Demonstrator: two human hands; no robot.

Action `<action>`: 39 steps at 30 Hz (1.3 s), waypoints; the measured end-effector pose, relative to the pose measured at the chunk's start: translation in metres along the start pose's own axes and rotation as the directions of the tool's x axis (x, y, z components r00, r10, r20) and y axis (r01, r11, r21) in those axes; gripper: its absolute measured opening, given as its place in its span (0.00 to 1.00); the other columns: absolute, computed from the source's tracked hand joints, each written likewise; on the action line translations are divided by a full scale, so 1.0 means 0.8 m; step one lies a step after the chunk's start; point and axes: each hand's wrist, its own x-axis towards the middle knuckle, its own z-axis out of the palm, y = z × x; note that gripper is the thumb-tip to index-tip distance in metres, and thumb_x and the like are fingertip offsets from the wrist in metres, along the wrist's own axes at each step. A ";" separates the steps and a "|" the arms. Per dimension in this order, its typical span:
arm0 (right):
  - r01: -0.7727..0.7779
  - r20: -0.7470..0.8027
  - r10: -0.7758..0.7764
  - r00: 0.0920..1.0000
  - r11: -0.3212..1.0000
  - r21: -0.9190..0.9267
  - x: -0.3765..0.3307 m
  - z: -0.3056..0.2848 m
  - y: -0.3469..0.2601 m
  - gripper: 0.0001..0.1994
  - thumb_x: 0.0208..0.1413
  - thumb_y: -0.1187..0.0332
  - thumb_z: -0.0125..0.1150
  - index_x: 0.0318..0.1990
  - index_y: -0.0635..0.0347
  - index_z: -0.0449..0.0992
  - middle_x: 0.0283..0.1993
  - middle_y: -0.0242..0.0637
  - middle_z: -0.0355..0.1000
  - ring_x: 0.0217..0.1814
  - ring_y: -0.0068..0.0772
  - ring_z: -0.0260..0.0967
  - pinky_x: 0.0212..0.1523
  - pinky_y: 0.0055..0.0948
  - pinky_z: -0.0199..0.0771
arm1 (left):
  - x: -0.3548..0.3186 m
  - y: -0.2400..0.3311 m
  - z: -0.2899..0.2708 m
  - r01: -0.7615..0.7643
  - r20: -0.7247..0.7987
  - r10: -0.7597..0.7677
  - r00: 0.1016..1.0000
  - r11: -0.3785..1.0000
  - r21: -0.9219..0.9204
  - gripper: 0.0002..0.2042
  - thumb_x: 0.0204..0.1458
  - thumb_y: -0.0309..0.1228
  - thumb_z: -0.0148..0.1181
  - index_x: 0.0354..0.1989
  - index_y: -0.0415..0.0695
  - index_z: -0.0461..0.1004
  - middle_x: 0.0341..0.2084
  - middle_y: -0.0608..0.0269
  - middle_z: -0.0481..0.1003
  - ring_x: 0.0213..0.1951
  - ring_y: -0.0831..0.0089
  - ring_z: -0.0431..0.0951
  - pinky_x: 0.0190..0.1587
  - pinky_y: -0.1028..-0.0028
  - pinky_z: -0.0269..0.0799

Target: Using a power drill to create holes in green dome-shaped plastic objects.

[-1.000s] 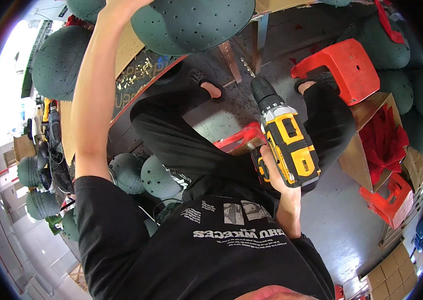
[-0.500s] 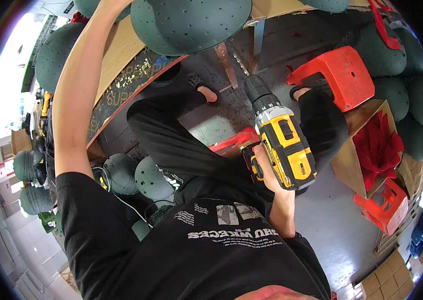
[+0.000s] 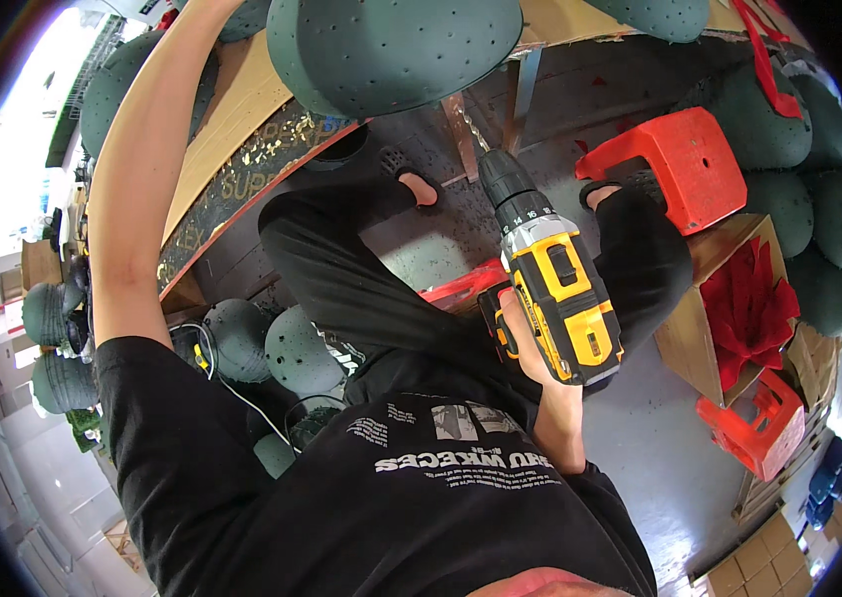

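Observation:
My right hand (image 3: 524,341) is wrapped round the grip of a yellow and black cordless drill (image 3: 565,298). Its long drill bit (image 3: 474,129) points up and slightly left, apart from the large dark green dome (image 3: 391,55) above. Small holes dot that dome, which sits at the table edge and is cut off by the top of the picture. My left forearm (image 3: 142,179) reaches up along the dome's left side. The left hand itself lies beyond the top edge, so its fingers are hidden.
Cardboard (image 3: 232,109) covers the worktable. More green domes (image 3: 779,214) are stacked at right, others (image 3: 307,350) low at left. Red plastic stools (image 3: 695,164) and a carton (image 3: 685,318) of red cloth (image 3: 749,308) stand to my right. Dark crumbs litter the floor.
The dome appears slightly lower and further right. The drill's tip has tilted a little to the left. My left forearm has shifted slightly left in the picture.

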 end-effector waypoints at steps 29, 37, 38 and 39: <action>-0.100 0.212 0.132 0.968 0.983 -0.155 0.043 0.042 0.016 0.07 0.50 0.75 0.68 0.38 0.59 0.81 0.35 0.36 0.79 0.34 0.36 0.77 0.35 0.31 0.75 | 0.024 0.031 0.073 -0.021 -0.071 0.001 0.997 0.961 -0.274 0.27 0.65 0.51 0.38 0.56 0.40 0.71 0.55 0.44 0.72 0.57 0.47 0.73 0.58 0.53 0.68; -0.142 0.163 0.155 0.974 0.986 -0.086 0.053 0.054 -0.001 0.08 0.50 0.75 0.69 0.38 0.59 0.82 0.36 0.35 0.80 0.36 0.35 0.78 0.37 0.30 0.76 | 0.023 0.032 0.079 -0.034 -0.116 0.002 0.993 0.958 -0.283 0.27 0.65 0.50 0.38 0.55 0.38 0.71 0.54 0.41 0.73 0.57 0.46 0.73 0.59 0.54 0.67; -0.128 0.158 0.140 0.977 0.988 -0.085 0.054 0.054 -0.002 0.08 0.50 0.75 0.69 0.39 0.59 0.81 0.36 0.35 0.80 0.36 0.36 0.79 0.37 0.30 0.76 | 0.024 0.031 0.080 -0.030 -0.114 -0.003 0.993 0.957 -0.288 0.27 0.65 0.50 0.38 0.55 0.38 0.71 0.54 0.41 0.73 0.57 0.46 0.73 0.59 0.54 0.67; -0.128 0.164 0.141 0.976 0.988 -0.088 0.053 0.053 0.000 0.08 0.50 0.75 0.69 0.39 0.59 0.81 0.36 0.35 0.80 0.36 0.36 0.79 0.37 0.30 0.76 | 0.024 0.030 0.080 -0.024 -0.109 -0.007 0.994 0.957 -0.288 0.27 0.65 0.49 0.38 0.55 0.38 0.71 0.54 0.40 0.72 0.57 0.45 0.73 0.59 0.54 0.67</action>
